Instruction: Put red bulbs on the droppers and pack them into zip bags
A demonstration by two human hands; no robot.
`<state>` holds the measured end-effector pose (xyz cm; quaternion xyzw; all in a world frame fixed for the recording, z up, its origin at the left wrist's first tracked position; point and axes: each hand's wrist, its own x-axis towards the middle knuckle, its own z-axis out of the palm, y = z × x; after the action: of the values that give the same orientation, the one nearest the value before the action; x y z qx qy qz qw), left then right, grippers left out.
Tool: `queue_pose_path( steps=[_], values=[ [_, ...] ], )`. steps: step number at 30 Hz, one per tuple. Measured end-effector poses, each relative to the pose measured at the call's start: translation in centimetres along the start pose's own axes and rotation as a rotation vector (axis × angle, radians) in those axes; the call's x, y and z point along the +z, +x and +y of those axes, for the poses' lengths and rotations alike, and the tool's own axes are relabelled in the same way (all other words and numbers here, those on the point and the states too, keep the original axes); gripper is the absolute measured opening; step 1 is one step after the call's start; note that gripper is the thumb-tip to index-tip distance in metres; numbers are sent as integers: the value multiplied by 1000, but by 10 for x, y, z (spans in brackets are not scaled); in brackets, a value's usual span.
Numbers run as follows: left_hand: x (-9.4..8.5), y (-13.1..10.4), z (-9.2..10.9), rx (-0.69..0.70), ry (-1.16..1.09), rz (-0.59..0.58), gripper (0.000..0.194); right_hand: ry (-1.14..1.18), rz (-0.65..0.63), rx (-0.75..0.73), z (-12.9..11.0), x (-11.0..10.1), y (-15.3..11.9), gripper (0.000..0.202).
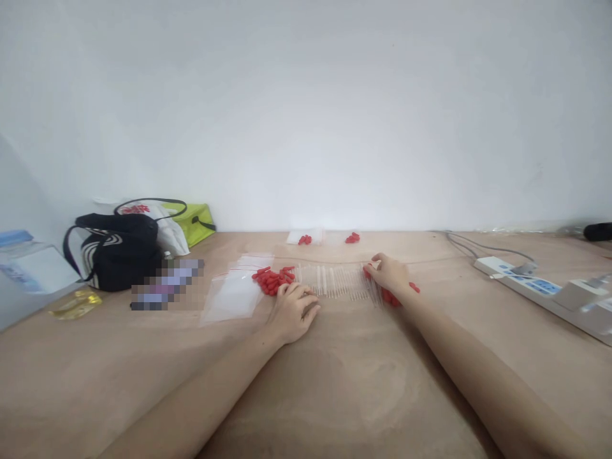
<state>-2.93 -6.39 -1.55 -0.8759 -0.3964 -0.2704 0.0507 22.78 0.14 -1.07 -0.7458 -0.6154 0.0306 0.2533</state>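
My left hand (pixel 292 312) rests on the table with its fingers apart and slightly bent, holding nothing visible. Its fingertips lie between a pile of small red caps (pixel 270 282) and a row of thin clear tubes (pixel 329 282). At the other end of the row, my right hand (pixel 391 274) has thumb and forefinger close together at a small red cap (pixel 367 269), which it seems to pinch. Several tubes lie under that hand, and its other fingers are hidden. More red pieces (pixel 393 298) show beneath and beside the right wrist.
Clear zip bags (pixel 234 296) lie left of the caps. Two small bags with red pieces (pixel 305 240) (pixel 352 238) lie by the wall. At left are a black bag (pixel 124 248), a green bag (pixel 198 223) and a plastic container (pixel 33 264). A power strip (pixel 540 287) with cables lies right.
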Motion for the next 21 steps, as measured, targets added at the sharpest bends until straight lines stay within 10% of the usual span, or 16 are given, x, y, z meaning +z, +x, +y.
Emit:
queue_pose_path(
  steps=[9,21],
  values=[
    [3,0,-1,-87,78,28,6,-83,-111,-30,20,-38,-26,29],
    [-4,2,-5,-247,188,69,7,-87,-142,-81,28,-37,-49,20]
  ],
)
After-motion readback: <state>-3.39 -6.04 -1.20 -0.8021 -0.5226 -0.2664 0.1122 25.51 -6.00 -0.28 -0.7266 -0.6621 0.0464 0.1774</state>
